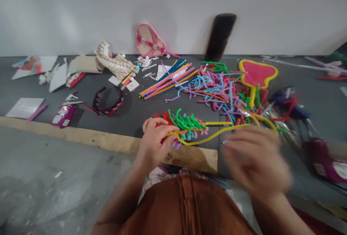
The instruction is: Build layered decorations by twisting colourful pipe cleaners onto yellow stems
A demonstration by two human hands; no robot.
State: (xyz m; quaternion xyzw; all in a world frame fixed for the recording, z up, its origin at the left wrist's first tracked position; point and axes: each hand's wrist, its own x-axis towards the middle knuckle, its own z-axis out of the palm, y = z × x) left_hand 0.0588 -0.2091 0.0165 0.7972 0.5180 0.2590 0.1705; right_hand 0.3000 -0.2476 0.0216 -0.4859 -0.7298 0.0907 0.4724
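Note:
My left hand (155, 139) pinches a bushy pipe-cleaner piece (189, 122) at its left end. Short green, red, blue, pink and purple lengths stick out of it, and an orange strand runs along its middle. A straight yellow twisted stem (218, 123) juts from its right end. From my left fingertips a long yellow pipe cleaner (208, 140) curves right and passes by my right hand (256, 159). Motion smears my right hand, so whether its fingers grip the yellow strand is unclear.
Behind lie a heap of cut pipe cleaners (211, 86), long straight ones (168, 79) and a pink-yellow shape (258, 74). A phone (221, 36) and pink fan (150, 41) lean on the wall. A braided headband (107, 106) and purple glue guns (63, 115) lie around.

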